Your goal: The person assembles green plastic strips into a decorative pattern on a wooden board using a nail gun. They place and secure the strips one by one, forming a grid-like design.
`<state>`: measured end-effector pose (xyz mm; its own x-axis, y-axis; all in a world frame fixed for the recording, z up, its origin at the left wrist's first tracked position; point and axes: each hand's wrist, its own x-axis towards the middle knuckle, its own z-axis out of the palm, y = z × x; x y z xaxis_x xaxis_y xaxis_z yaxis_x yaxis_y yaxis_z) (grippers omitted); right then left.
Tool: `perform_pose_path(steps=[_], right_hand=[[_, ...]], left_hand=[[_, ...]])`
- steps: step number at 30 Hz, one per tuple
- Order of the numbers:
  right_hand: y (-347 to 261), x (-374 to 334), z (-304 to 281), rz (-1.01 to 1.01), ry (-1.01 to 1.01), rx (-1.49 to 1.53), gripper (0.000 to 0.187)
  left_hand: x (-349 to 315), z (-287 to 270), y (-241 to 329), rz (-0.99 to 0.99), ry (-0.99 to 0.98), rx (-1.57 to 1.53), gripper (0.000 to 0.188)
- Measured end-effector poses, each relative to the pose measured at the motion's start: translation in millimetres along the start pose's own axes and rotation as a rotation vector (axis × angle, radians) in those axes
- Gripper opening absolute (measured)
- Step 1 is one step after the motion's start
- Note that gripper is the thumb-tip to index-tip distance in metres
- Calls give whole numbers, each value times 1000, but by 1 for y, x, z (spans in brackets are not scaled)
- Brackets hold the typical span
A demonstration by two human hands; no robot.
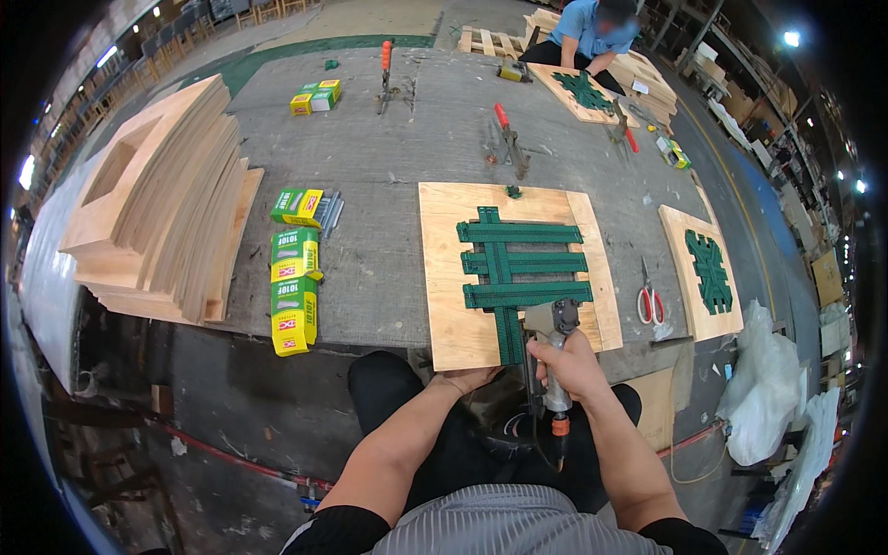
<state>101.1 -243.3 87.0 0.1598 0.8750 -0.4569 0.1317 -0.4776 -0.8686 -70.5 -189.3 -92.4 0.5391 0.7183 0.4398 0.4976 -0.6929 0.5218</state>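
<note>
A plywood panel lies before me, its near edge jutting past the table edge. Green webbing straps cross it: several run sideways over a lengthwise one, above an opening in the wood. My right hand is wrapped round the handle of a pneumatic staple gun, whose nose is by the nearest cross strap. An orange hose fitting shows at the tool's lower end. Against the panel's near edge, my left hand reaches underneath; its fingers are hidden, so I cannot see what they hold.
Stacked wooden frames stand left, beside staple boxes and loose staple strips. Red-handled scissors and another strapped panel lie right. Clamp-like tools sit farther back. A co-worker bends over a strapped panel at far right.
</note>
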Motion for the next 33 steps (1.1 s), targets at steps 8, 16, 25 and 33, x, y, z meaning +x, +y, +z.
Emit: perform_pose_path(steps=[8,16,25,33], right_hand=[[2,0,14,40,17,-33,17],[8,0,22,7,41,-1,15],[13,-1,36,12,42,25,20],[22,-7,42,25,0,6,13]], left_hand=[[-5,0,-4,-28,-63,-3,34],[-6,5,-8,-65,-86,4,34],[-3,3,-5,-72,-61,18,33],[-5,5,3,-120,-223,79,32]])
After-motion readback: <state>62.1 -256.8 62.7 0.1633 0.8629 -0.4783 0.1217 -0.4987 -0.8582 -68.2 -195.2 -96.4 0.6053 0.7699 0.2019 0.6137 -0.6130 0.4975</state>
